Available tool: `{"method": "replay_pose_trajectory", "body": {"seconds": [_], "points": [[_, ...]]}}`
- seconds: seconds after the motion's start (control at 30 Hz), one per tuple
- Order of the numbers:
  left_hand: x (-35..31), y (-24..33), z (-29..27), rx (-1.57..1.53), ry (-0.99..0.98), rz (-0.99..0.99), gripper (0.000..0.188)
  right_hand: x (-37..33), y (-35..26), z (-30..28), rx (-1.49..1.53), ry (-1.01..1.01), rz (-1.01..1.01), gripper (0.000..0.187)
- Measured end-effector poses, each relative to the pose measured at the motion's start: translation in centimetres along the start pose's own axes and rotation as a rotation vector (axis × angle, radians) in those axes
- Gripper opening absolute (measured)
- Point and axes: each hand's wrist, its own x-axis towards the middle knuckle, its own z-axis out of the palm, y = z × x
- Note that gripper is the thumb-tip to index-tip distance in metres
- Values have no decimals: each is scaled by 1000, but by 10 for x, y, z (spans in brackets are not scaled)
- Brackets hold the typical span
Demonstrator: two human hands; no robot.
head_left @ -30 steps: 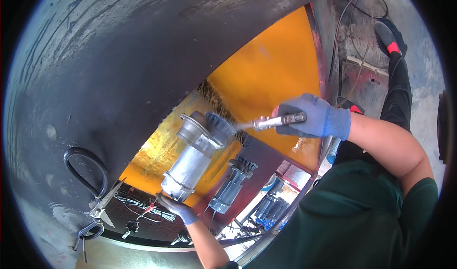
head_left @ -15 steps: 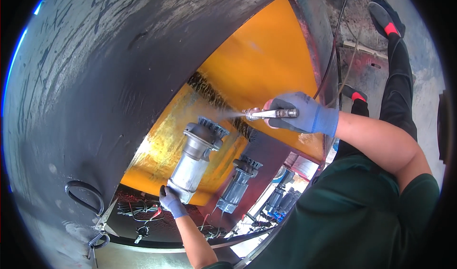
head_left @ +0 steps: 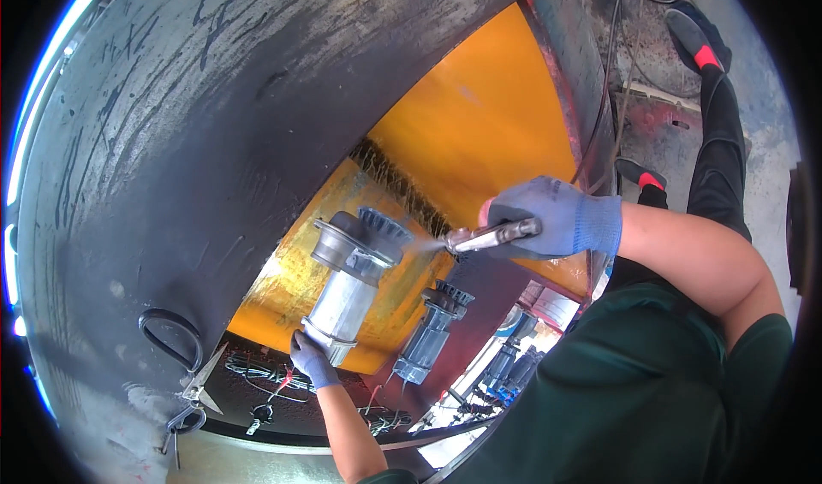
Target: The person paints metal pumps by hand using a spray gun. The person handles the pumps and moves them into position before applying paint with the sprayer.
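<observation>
My right hand [head_left: 556, 219], in a blue-grey glove, is closed round a metal spray gun [head_left: 488, 237]. A fine mist leaves its nozzle toward the dark finned end of a silver cylindrical motor [head_left: 344, 300]. At the motor's opposite, lower end is my gloved left hand [head_left: 313, 361], its fingers curled against the casing and partly hidden. The motor sits tilted in front of a yellow, paint-stained panel [head_left: 479, 99]. Right of it, apart from both hands, is a second, smaller-looking grey motor [head_left: 425, 338] with a similar finned end.
A large dark, scuffed curved wall [head_left: 214, 124] fills the left, with a black looped cable [head_left: 171, 338] near its lower part. Bundled wires [head_left: 265, 373] lie below the yellow panel. More motors [head_left: 505, 364] are farther right. A hose [head_left: 610, 73] runs along the upper right.
The motor has turned, so its flange and finned end face differently. The spray gun has moved slightly downward and now points more at the finned end. My left hand stays at the lower end.
</observation>
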Motion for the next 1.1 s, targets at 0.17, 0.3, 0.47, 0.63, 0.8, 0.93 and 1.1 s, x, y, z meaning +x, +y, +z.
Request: {"method": "replay_pose_trajectory", "body": {"seconds": [0.17, 0.3, 0.47, 0.63, 0.8, 0.93, 1.1], "points": [[-3, -4, 2, 32, -20, -28, 47, 0, -4, 0, -134, 14, 28, 29], [-12, -15, 9, -113, -33, 42, 39, 4, -1, -1, 66, 296, -128, 31], [-21, -25, 13, -328, -38, 6, 39, -10, -6, -13, -124, -61, -35, 32], [-28, -37, 12, -382, -15, 30, 47, -11, -17, -11, -59, 115, -75, 31], [-35, -35, 16, -462, 14, 17, 53, -28, -23, -15, -183, -228, -76, 31], [-34, -41, 19, -489, 64, 82, 59, -35, -15, -4, -267, -182, -77, 33], [-38, -38, 22, -555, 76, 93, 63, -33, -25, -7, -131, -27, -202, 34]]}}
